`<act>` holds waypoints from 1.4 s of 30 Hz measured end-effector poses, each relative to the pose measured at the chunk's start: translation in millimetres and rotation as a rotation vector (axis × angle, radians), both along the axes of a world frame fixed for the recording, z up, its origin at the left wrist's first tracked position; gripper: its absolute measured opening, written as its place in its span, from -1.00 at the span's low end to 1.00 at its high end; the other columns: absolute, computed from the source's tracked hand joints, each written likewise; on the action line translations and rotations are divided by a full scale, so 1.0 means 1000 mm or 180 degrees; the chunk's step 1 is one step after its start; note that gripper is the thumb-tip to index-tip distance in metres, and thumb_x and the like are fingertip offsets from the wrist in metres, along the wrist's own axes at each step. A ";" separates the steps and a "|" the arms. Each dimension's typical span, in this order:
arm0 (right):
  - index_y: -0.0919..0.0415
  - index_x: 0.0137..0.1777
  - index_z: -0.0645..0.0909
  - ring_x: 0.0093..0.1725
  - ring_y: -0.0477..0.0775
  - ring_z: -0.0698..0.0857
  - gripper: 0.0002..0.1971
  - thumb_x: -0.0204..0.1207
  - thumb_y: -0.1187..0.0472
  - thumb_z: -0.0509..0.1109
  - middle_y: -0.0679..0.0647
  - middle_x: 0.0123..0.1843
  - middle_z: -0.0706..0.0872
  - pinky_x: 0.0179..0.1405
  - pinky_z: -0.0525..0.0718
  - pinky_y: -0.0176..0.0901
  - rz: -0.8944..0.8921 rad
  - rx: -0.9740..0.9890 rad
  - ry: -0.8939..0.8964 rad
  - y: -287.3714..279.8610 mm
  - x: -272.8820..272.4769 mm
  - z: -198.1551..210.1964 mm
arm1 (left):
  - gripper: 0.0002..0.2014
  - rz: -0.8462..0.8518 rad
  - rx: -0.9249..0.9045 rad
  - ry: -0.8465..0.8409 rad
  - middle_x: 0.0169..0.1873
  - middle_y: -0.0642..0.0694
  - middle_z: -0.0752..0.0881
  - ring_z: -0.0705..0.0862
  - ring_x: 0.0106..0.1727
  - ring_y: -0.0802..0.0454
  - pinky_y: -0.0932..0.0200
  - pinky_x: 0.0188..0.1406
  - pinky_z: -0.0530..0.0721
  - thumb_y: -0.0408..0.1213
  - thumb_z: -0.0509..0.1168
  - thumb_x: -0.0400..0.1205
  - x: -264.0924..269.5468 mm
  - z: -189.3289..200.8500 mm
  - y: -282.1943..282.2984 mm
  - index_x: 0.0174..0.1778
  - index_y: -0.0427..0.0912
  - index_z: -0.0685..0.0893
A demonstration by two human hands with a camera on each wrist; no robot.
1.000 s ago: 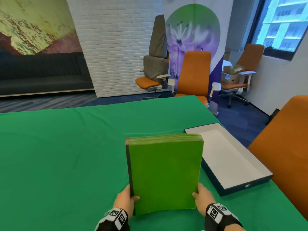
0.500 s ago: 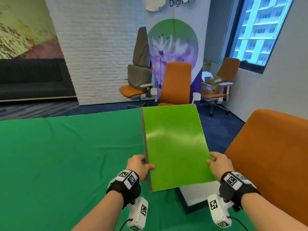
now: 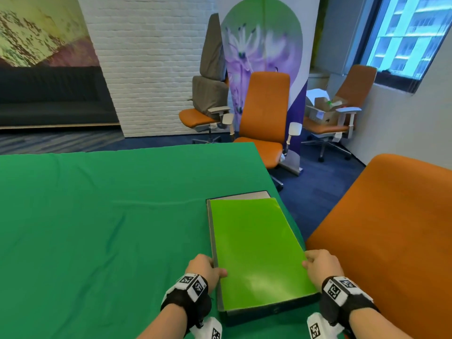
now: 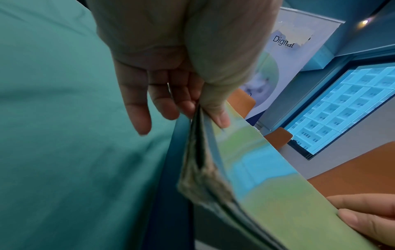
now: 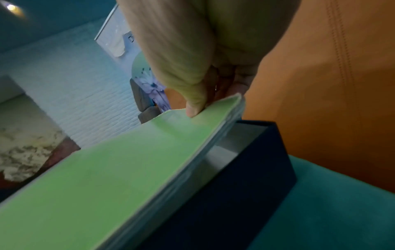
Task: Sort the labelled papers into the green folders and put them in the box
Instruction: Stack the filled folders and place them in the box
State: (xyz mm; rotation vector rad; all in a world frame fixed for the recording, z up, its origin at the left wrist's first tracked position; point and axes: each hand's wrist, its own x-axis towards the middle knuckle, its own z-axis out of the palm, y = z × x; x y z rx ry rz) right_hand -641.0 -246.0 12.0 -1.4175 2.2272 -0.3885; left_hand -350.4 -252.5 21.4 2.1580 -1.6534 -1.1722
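You had the stack of green folders (image 3: 256,250) over the dark box (image 3: 269,311), which sat at the right edge of the counter (image 3: 97,216). Your left hand (image 3: 204,267) pinched the stack's left edge, thumb on top and fingers (image 4: 136,101) underneath, and your right hand (image 3: 320,264) pinched the right edge in the same way. From the right wrist view the stack's near right side hung just above the box wall, with the pale inside of the box showing below it, so the folders were probably not yet lying flat inside.

To finish this step well, you needed to keep the stack level and square to the box walls, lower both sides together, and slip your lower fingers out only once the far end was seated. The left edge looked ragged and loose in the left wrist view, so letting go unevenly could have let the folders fan out or catch on the rim.

An orange chair (image 3: 391,241) stood just beside the box on your right, leaving that hand little room to withdraw. Further orange chairs (image 3: 264,113), a flowered banner (image 3: 264,45) and a window (image 3: 403,33) stood well apart beyond the counter.
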 end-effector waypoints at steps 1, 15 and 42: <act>0.08 0.28 0.67 0.19 0.21 0.69 -0.67 0.52 0.18 0.42 0.16 0.18 0.77 0.14 0.63 -0.11 0.0037 0.0024 0.0028 0.001 0.000 -0.003 | -0.72 -0.0016 0.0026 -0.0069 -0.14 -0.09 0.78 0.75 -0.14 0.00 0.14 -0.05 0.73 -0.03 0.47 0.46 0.000 -0.003 -0.001 -0.14 -0.19 0.71; 0.05 0.36 0.61 0.17 0.20 0.69 -0.64 0.58 0.26 0.30 0.11 0.19 0.77 0.11 0.62 -0.12 0.0035 -0.0126 0.0136 -0.011 -0.007 -0.016 | -0.58 -0.0383 0.0086 -0.0916 -0.40 0.02 0.63 0.56 -0.45 0.12 0.28 -0.53 0.48 0.19 0.43 0.40 -0.013 -0.011 -0.014 -0.27 -0.13 0.62; -0.01 0.24 0.25 0.18 0.17 0.56 -0.36 0.30 0.10 0.60 0.04 0.20 0.57 0.12 0.60 0.03 0.0191 0.0084 0.0185 0.004 -0.002 -0.032 | -0.68 0.0226 0.0023 -0.0965 -0.48 -0.03 0.49 0.45 -0.51 0.08 0.27 -0.59 0.42 -0.19 0.45 0.45 -0.032 -0.030 -0.021 -0.41 -0.16 0.41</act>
